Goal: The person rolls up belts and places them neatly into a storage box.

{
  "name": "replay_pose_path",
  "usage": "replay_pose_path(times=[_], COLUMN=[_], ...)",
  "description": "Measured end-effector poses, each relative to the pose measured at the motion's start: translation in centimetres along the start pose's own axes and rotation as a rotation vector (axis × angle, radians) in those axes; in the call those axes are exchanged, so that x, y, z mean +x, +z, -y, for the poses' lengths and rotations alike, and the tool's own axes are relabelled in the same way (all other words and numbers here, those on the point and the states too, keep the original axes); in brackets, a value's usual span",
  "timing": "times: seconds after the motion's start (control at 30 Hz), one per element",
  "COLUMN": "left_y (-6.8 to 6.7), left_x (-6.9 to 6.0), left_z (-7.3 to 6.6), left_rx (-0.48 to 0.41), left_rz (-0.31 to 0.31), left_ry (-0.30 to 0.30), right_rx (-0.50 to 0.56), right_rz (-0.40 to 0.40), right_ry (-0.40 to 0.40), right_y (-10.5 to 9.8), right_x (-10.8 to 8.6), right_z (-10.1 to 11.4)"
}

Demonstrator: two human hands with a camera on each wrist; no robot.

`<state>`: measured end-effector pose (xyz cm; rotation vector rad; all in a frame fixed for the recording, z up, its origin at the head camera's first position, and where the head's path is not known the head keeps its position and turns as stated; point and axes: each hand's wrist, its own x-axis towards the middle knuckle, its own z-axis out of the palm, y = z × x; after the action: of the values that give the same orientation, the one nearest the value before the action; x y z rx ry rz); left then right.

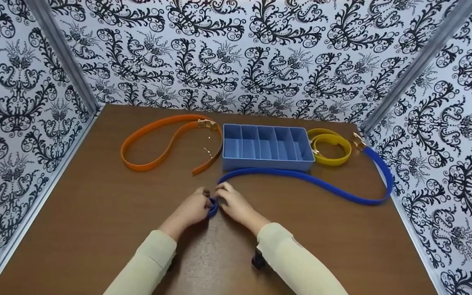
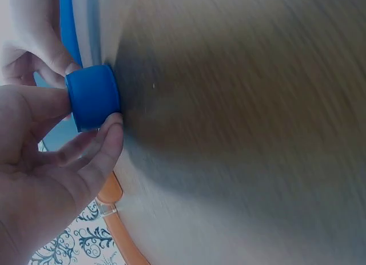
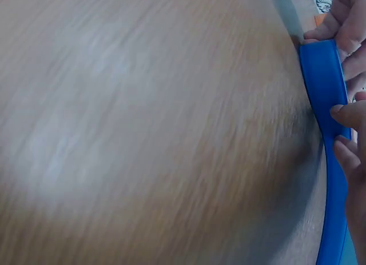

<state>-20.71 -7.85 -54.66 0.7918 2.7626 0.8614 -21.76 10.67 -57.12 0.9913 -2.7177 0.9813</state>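
Observation:
A long blue belt curves over the brown table, its gold buckle at the far right. Its near end is bent into a small coil, which my left hand holds between thumb and fingers. Close beside it, my right hand pinches the strap, with thumb and finger on either side of the band in the right wrist view. Both hands are low over the table, in front of the blue-grey tray. The inside of the coil is mostly hidden by the left fingers.
A blue-grey tray with several compartments stands behind the hands. To its left lies an orange belt in a loose loop; to its right, a coiled yellow belt. Patterned walls enclose the table at the back and sides.

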Motion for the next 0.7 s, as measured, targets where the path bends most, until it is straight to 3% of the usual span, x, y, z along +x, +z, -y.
replay_pose_path(times=[0.17,0.27,0.43,0.53,0.7], left_y=[0.5,1.0,1.3,1.2,1.1], left_x=[0.6,1.2,2.3,2.7,2.6], left_z=[-0.4,-0.4,-0.4,-0.4,0.2], left_rx=[-0.026,-0.085,-0.132,-0.188,-0.377], left_rz=[-0.027,-0.075,-0.102,-0.091,-0.121], left_ry=[0.021,0.057,0.083,0.023,-0.162], right_rx=[0.058,0.161,0.299,0.324,0.347], right_rz=[-0.022,-0.066,-0.100,-0.097,-0.096], right_ry=[-0.064,-0.014,0.062,0.080,0.104], right_y=[0.0,0.0,-0.1,-0.2,0.0], right_x=[-0.7,-1.2,-1.9,-2.2,-2.6], right_z=[-0.6,-0.9,-1.2,-1.2,-1.1])
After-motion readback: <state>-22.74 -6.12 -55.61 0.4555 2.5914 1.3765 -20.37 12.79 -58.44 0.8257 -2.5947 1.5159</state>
